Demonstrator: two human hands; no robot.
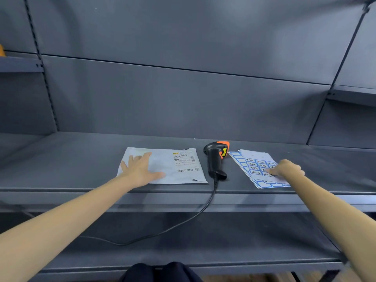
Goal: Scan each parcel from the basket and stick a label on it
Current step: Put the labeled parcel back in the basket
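Your left hand is pressing flat, fingers spread, on the parcel left of the scanner; your right hand is pinching at the label sheet, right of it.

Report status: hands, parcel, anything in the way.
Left hand flat on parcel, holding it down. Right hand fingers picking at label sheets. Scanner lies between them, untouched. Nothing in the way.
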